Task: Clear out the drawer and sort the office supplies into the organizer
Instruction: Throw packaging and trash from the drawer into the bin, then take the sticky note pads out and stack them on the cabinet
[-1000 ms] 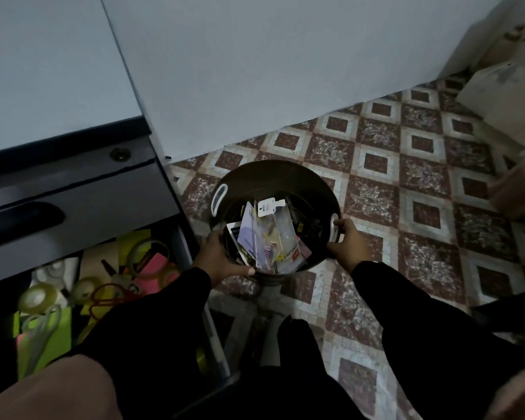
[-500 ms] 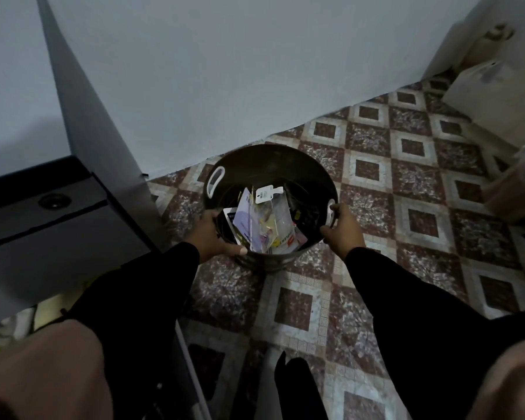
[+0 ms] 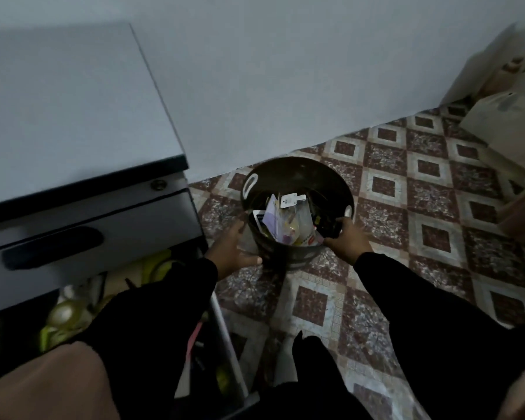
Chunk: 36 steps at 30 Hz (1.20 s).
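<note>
Standing on patterned maroon-and-cream floor tiles [image 3: 431,189] against grey wall: round dark metal bin [image 3: 297,180], packets and cards [image 3: 288,225] inside. Probably light, rigid, slick-sided; best taken by rim or white side slots. Left hand [image 3: 235,253] flat on outer wall, fingers loosely spread; right hand [image 3: 344,237] curled over rim. Open drawer [image 3: 225,344] (supplies still inside) beneath grey desk [image 3: 67,110].

A patterned tile floor [image 3: 385,189] of dark red squares and pale borders is running up to a plain pale wall [image 3: 285,74], while a pale bag-like bundle [image 3: 503,116] is sitting on the floor at the far right, too blurred to identify.
</note>
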### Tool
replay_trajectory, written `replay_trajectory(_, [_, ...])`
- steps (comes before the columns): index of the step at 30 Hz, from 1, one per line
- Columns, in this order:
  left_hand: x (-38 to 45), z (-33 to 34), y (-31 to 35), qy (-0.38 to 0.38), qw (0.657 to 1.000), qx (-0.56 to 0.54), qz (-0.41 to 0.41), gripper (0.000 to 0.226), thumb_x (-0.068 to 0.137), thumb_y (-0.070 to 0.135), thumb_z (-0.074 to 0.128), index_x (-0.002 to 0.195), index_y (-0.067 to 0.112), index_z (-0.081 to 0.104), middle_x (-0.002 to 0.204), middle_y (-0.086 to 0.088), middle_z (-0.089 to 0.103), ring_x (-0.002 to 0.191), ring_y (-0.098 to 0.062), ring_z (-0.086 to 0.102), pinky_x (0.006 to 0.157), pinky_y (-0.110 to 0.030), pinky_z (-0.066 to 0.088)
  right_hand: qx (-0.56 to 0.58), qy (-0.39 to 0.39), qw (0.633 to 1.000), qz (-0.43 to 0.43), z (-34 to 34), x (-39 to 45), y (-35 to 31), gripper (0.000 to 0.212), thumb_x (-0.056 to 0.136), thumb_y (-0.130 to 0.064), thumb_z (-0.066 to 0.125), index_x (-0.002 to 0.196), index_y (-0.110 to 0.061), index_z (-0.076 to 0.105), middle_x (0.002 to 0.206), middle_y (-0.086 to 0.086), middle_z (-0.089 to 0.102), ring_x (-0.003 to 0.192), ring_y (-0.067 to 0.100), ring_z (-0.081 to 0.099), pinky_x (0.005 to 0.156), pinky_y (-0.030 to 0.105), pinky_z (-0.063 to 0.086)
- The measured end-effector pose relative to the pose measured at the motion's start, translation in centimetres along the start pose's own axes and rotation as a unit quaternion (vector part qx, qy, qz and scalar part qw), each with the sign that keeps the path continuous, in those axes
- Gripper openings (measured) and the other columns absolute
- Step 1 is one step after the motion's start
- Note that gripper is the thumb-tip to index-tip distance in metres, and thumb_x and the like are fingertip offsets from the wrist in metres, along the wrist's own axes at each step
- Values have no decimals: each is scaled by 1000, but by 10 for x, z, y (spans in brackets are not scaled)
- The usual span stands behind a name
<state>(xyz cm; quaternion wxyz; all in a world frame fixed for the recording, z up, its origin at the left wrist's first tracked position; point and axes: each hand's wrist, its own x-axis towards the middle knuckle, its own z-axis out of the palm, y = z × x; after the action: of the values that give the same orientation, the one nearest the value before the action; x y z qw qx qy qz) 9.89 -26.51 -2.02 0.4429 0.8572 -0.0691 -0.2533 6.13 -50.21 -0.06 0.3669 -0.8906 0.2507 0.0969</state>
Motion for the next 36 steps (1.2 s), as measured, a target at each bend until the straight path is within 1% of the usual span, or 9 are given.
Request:
replay_trajectory(2, [-30,-7,-3,1,1000,-27,-7,85,81,10,72,149,15,20,146,-10,36,129,-24,40,87,-27,38,5,-18,1000,-22,4,-25,-17,59,89,-27,61,138,-9,33,134,14,48,114,31,51,83,36,42])
replay_trajectory(10, [-157,-57,-40,64,998,-21,-1,79,75,5,76,141,10,33,122,-12,50,115,-25,50,84,-23,41,-53,-138,973,-177,43,-129,-91,54,91,-20,59,137,-8,35,136,14,47,119,29,49,92,33,41])
replay_trajectory(13, [-198,-76,-60,94,994,-45,-14,89,54,31,84,130,22,39,117,-9,55,99,-22,55,90,-38,50,-59,-153,962,-217,69,-154,-108,54,88,-21,63,135,-9,39,137,13,47,119,25,50,93,31,42])
replay_trajectory(15, [-219,-85,-78,118,991,-62,-20,102,39,49,75,131,21,40,111,-3,54,99,-20,55,93,-37,48,-67,-162,956,-237,88,-165,-116,53,86,-21,65,131,-8,43,132,11,51,108,23,54,86,31,43])
replay_trajectory(18, [-243,-93,-109,141,987,-50,-50,92,62,30,85,138,14,37,124,-9,53,106,-20,54,91,-32,47,-91,-186,949,-236,118,-175,-122,46,83,-17,67,124,-6,48,107,5,55,92,20,55,82,32,45])
replay_trajectory(20, [-252,-95,-131,144,987,-24,-65,80,74,18,78,141,14,35,127,-9,52,110,-21,53,86,-27,43,-105,-199,946,-234,137,-178,-123,45,81,-14,68,121,-6,50,97,4,54,86,18,52,83,35,47])
replay_trajectory(26, [-254,-94,-184,151,981,-24,-123,81,78,17,75,144,16,29,136,-14,47,122,-30,48,97,-38,44,-104,-259,944,-177,182,-170,-124,51,77,-12,73,122,-6,49,102,7,56,89,21,56,86,38,51])
replay_trajectory(29, [-248,-91,-198,128,981,-29,-141,83,77,13,75,145,15,28,138,-15,45,123,-31,48,100,-41,43,-91,-265,949,-146,200,-163,-118,48,80,-8,71,122,-4,49,99,9,57,86,23,57,74,36,52])
replay_trajectory(36, [-230,-87,-227,51,980,127,-146,90,76,24,77,147,18,22,138,-8,48,120,-27,50,100,-39,41,-160,-230,945,-168,224,-143,-100,38,83,-5,63,120,-5,55,114,14,64,103,27,60,75,26,44])
